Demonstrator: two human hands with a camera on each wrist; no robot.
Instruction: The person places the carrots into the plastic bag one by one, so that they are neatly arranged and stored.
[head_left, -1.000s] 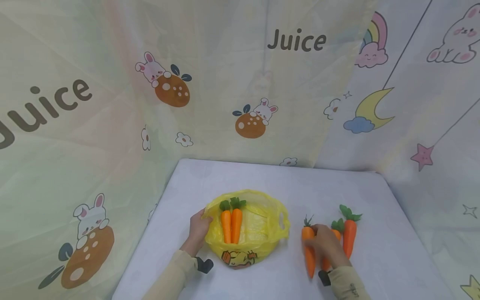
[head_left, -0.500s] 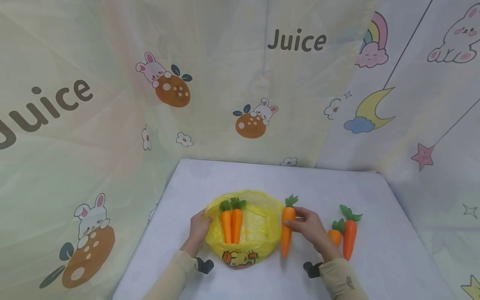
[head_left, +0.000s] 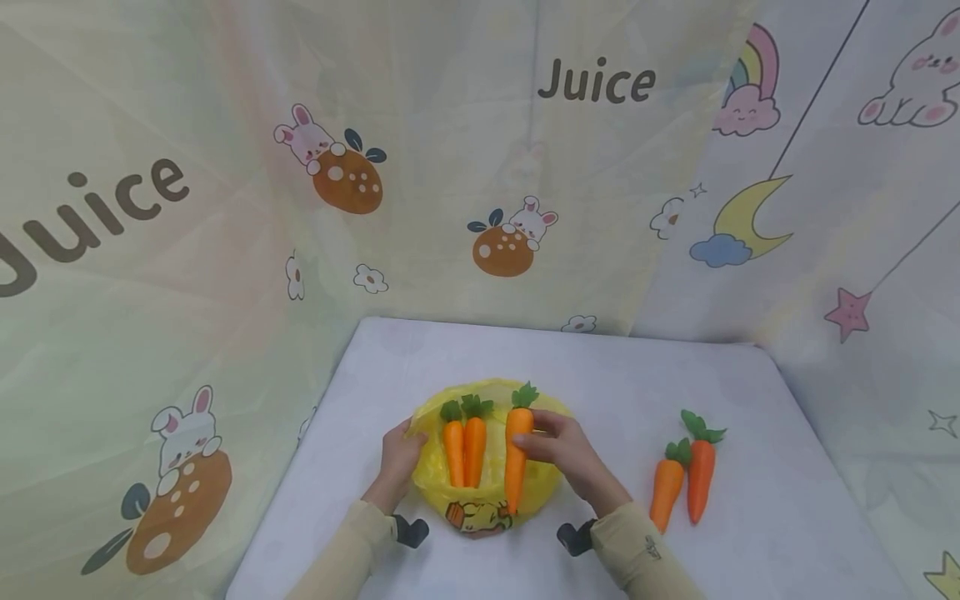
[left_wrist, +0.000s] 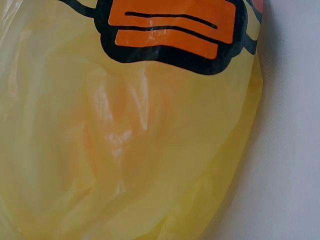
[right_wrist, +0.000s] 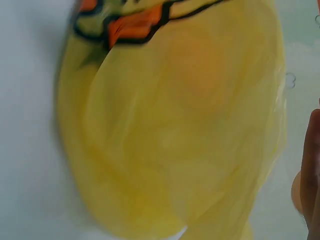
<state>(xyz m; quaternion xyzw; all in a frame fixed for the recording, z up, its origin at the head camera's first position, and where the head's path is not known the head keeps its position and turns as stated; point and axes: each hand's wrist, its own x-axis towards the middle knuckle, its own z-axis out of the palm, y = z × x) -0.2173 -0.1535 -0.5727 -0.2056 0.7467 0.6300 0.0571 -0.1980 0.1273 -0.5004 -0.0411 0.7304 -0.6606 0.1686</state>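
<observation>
A yellow plastic bag (head_left: 491,470) with a printed cartoon lies with its mouth spread, and two carrots (head_left: 473,450) with green tops rest side by side in it. My left hand (head_left: 400,460) grips the left edge of the bag's mouth. Over the bag's right half, my right hand (head_left: 562,450) pinches a third carrot (head_left: 516,450) between thumb and fingers, its leafy top pointing away. The left wrist view holds mostly the bag's yellow side (left_wrist: 150,125). In the right wrist view, fingers (right_wrist: 312,165) show at the right edge beside the bag.
On the white table (head_left: 585,367), to the right, lie an orange carrot (head_left: 667,492) and a redder carrot (head_left: 701,479) close together. Printed cloth curtains (head_left: 420,167) hang around the back and sides of the table.
My right hand has picked a carrot from the group at right and carried it left over the bag. The left hand keeps its place on the bag's edge.
</observation>
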